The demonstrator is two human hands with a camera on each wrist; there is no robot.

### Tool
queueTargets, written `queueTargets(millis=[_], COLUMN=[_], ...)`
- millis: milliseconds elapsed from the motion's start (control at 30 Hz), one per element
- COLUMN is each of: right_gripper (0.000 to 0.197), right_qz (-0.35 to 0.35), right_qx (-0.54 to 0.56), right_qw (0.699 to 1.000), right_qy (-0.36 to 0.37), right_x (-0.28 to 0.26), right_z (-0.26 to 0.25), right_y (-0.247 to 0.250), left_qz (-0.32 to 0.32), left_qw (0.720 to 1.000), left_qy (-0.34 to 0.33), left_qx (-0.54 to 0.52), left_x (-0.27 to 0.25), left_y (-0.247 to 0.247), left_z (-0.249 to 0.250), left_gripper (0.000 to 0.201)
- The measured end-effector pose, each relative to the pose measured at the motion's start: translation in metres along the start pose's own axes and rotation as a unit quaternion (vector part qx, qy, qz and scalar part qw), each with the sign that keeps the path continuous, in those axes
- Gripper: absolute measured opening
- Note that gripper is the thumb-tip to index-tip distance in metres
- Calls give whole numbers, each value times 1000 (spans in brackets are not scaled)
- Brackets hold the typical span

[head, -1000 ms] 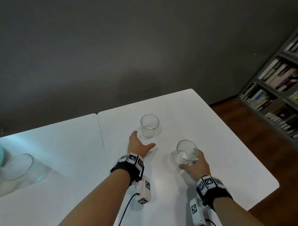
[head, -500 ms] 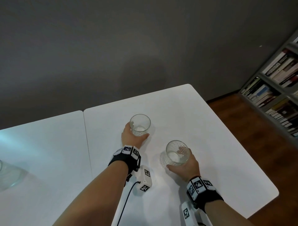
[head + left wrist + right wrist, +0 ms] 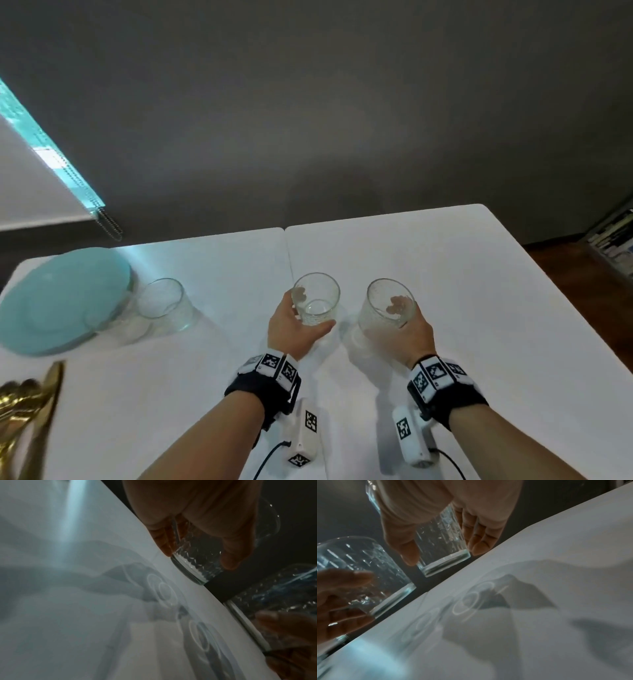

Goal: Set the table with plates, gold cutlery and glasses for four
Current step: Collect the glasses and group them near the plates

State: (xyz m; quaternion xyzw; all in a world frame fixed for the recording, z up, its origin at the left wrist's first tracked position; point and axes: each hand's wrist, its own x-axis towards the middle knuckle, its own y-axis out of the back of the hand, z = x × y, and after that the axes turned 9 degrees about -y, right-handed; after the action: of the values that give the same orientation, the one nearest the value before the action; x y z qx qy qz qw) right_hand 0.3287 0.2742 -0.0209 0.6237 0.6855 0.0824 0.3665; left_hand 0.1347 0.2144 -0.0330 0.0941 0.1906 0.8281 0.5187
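Observation:
My left hand [image 3: 291, 325] grips a clear patterned glass [image 3: 315, 301] round its side, over the seam between the two white tabletops. My right hand [image 3: 407, 332] grips a second glass [image 3: 387, 308] just to the right. Both glasses hang a little above the table [image 3: 479, 308]: in the left wrist view the left glass [image 3: 197, 563] is off the surface, and in the right wrist view so is the right glass [image 3: 440, 547]. A third glass [image 3: 161, 305] stands beside a stack of teal plates [image 3: 61, 301] at the far left. Gold cutlery [image 3: 24, 411] lies at the lower left.
The table's right edge drops to a wooden floor [image 3: 582, 274], with a bookshelf [image 3: 613, 240] beyond. A dark grey wall runs behind the table. A window blind with a bead chain [image 3: 109, 226] hangs at the upper left.
My left hand, open beside the far glass a second ago, has closed round it. Both glasses have come up off the table and moved left, bringing plates and cutlery into view.

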Motion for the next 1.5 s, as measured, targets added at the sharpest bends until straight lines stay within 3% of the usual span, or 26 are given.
queueTargets(millis=[200,400,533,900,1500], right_gripper=[81,79,78,81,83], right_qz=[-64,-119,-137,-139,-149], right_qx=[-32,-73,-104,-146,-162], right_qw=[996,986,980,974,973], right_qy=[46,91,102,105,65], right_x=[-54,-95,-114,-137,-145], right_z=[-50,-82,-92,-97,-110], right_y=[-95,-180,-223,-282,-294], left_qz=[44,96,93,105,69], left_qw=[999,992,989,985,988], left_qy=[21,62,98,127,116], left_qx=[12,44,57,48,74], left_x=[-39,-64,-78,-80,-68], left_y=[114,197,233,269,275], left_z=[-48,-89,-111,-142,-150], left_gripper=[73,75,75,79,82])
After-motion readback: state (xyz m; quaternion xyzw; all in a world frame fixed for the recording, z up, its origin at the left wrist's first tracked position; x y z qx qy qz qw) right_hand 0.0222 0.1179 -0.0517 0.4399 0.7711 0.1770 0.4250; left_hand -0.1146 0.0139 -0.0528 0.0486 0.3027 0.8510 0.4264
